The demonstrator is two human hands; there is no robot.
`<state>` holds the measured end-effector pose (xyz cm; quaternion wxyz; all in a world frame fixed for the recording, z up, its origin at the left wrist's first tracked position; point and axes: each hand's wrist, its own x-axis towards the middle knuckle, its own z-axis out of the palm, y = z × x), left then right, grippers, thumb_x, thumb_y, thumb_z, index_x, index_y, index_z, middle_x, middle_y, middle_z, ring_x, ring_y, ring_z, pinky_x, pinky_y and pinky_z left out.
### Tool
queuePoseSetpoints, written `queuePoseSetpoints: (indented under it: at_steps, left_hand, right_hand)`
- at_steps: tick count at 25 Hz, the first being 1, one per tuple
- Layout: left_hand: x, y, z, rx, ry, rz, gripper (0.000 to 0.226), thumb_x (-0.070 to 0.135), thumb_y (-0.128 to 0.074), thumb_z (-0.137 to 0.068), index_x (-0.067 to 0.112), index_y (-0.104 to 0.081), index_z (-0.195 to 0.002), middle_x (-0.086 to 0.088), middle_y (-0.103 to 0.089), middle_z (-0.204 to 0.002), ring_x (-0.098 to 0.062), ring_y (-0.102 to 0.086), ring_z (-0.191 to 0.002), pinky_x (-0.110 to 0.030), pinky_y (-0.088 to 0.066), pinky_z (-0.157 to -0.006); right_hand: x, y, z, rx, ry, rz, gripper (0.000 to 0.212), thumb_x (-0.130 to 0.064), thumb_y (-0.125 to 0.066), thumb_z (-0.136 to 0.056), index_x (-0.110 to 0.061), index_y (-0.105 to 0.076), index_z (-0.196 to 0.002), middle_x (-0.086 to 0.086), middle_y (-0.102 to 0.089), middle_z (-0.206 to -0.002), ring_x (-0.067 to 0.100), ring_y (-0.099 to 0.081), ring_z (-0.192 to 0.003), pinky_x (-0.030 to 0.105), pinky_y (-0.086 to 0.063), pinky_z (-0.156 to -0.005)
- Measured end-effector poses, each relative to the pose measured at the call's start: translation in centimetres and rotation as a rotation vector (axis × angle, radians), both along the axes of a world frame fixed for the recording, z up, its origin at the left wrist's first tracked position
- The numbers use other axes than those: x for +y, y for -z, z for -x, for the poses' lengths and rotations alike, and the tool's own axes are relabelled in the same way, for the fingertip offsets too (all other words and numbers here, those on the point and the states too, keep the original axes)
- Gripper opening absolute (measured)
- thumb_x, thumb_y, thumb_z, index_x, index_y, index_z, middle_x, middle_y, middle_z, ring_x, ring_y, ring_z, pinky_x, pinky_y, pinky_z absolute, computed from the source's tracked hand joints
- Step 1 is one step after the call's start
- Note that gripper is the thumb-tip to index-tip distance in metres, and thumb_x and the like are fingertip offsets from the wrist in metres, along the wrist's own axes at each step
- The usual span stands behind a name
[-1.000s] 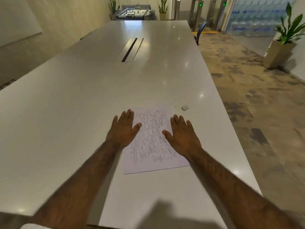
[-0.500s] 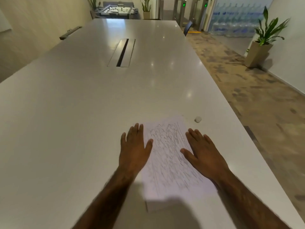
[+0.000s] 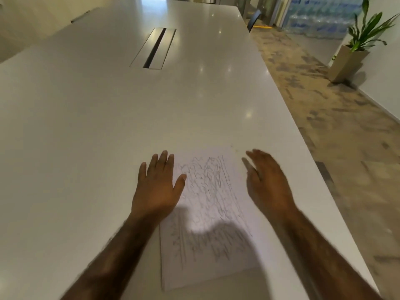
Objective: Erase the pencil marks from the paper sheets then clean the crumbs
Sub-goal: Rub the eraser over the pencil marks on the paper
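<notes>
While the left hand (image 3: 157,187) lies flat, fingers straight, on the left edge of the paper (image 3: 207,215), pinning it to the table (image 3: 104,131), erasing has not begun: pencil marks (image 3: 213,187) cover the sheet between both hands. The right hand (image 3: 267,182), fingers apart and empty, hovers blurred just off the right edge; half a second ago it lay flat on the sheet. The eraser seen then beyond its fingertips is hidden now. Next, I judge, it must pinch that eraser.
</notes>
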<state>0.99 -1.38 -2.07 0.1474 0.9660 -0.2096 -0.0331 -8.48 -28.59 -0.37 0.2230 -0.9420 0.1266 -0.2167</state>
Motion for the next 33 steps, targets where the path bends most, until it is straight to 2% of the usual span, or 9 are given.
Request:
queuePoseSetpoints:
  at_steps: [3, 7, 12, 16, 19, 24, 28, 30, 33]
  left_hand:
    - [-0.4, -0.8, 0.0, 0.026, -0.031, 0.052, 0.076, 0.065, -0.016, -0.105, 0.021, -0.009, -0.167, -0.002, 0.003, -0.175, -0.02, 0.008, -0.161, -0.047, 0.007, -0.129]
    - [0.0, -2.3, -0.1, -0.087, -0.019, 0.19, 0.065, 0.054, -0.025, -0.106, 0.021, -0.035, -0.161, -0.004, -0.023, -0.171, -0.024, -0.014, -0.159, -0.048, -0.002, -0.128]
    - [2.1, -1.6, 5.9, -0.064, -0.024, 0.21, 0.059, 0.051, -0.033, -0.104, 0.024, -0.044, -0.155, -0.002, -0.031, -0.168, -0.021, -0.023, -0.156, -0.049, -0.011, -0.128]
    - [2.1, -0.1, 7.2, 0.102, -0.031, 0.047, 0.078, 0.072, -0.006, -0.1, 0.033, 0.001, -0.166, 0.006, 0.017, -0.173, -0.014, 0.019, -0.158, -0.041, 0.014, -0.127]
    - [2.0, 0.2, 7.2, 0.066, 0.014, -0.027, 0.083, 0.08, 0.0, -0.096, 0.034, 0.016, -0.164, 0.008, 0.03, -0.169, -0.014, 0.032, -0.154, -0.043, 0.021, -0.124]
    - [2.5, -0.2, 7.6, 0.015, 0.059, -0.163, 0.088, 0.078, 0.004, -0.095, 0.026, 0.012, -0.165, -0.001, 0.023, -0.172, -0.026, 0.022, -0.158, -0.05, 0.013, -0.127]
    - [2.6, -0.8, 7.4, -0.01, 0.112, -0.088, 0.084, 0.077, -0.002, -0.099, 0.028, 0.005, -0.166, 0.001, 0.024, -0.171, -0.021, 0.022, -0.158, -0.048, 0.015, -0.127]
    - [2.2, -1.4, 7.8, -0.07, 0.203, 0.014, 0.081, 0.077, -0.012, -0.099, 0.032, -0.005, -0.167, 0.005, 0.02, -0.173, -0.015, 0.022, -0.157, -0.045, 0.015, -0.127]
    - [1.4, -1.6, 8.7, 0.009, 0.316, 0.058, 0.09, 0.089, -0.016, -0.093, 0.039, -0.004, -0.166, 0.016, 0.024, -0.17, -0.006, 0.029, -0.154, -0.045, 0.013, -0.127]
  right_hand:
    - [-3.1, -1.0, -3.8, 0.182, -0.024, 0.225, 0.039, -0.014, -0.051, -0.102, -0.019, -0.062, -0.139, 0.009, -0.054, -0.149, 0.037, -0.054, -0.127, 0.049, -0.048, -0.102]
    - [-4.5, -1.1, -5.6, 0.27, -0.152, 0.326, 0.021, -0.004, -0.054, -0.097, -0.011, -0.073, -0.101, 0.011, -0.068, -0.112, 0.036, -0.057, -0.098, 0.046, -0.053, -0.082]
    - [-4.1, -1.9, -4.0, 0.176, 0.016, 0.044, 0.026, -0.014, -0.062, -0.094, -0.011, -0.073, -0.118, 0.011, -0.063, -0.107, 0.027, -0.061, -0.096, 0.028, -0.042, -0.081]
    - [1.1, -1.2, 1.8, -0.123, 0.049, -0.45, 0.018, -0.016, -0.063, -0.094, -0.025, -0.075, -0.106, 0.001, -0.067, -0.103, 0.011, -0.07, -0.089, 0.024, -0.054, -0.077]
    - [4.1, -0.5, 4.5, -0.164, 0.054, -0.731, 0.018, -0.016, -0.064, -0.095, -0.026, -0.076, -0.103, -0.003, -0.069, -0.108, 0.013, -0.073, -0.096, 0.043, -0.063, -0.08]
    - [4.9, -1.0, 6.2, -0.167, 0.121, -0.852, 0.019, -0.01, -0.064, -0.099, -0.02, -0.073, -0.112, 0.006, -0.07, -0.108, 0.024, -0.072, -0.095, 0.047, -0.063, -0.083]
    - [5.6, -2.3, 6.9, -0.199, 0.108, -0.935, 0.018, -0.004, -0.065, -0.097, -0.016, -0.067, -0.11, 0.004, -0.07, -0.093, 0.016, -0.072, -0.076, 0.019, -0.058, -0.06]
    - [6.0, -2.6, 6.5, -0.161, 0.071, -0.945, 0.018, -0.001, -0.068, -0.095, -0.012, -0.07, -0.109, 0.007, -0.07, -0.09, 0.008, -0.068, -0.067, 0.015, -0.054, -0.057]
    - [7.1, -2.1, 6.1, -0.012, -0.002, -1.031, 0.025, 0.003, -0.07, -0.09, -0.013, -0.074, -0.108, 0.01, -0.072, -0.089, 0.015, -0.067, -0.07, 0.028, -0.056, -0.063]
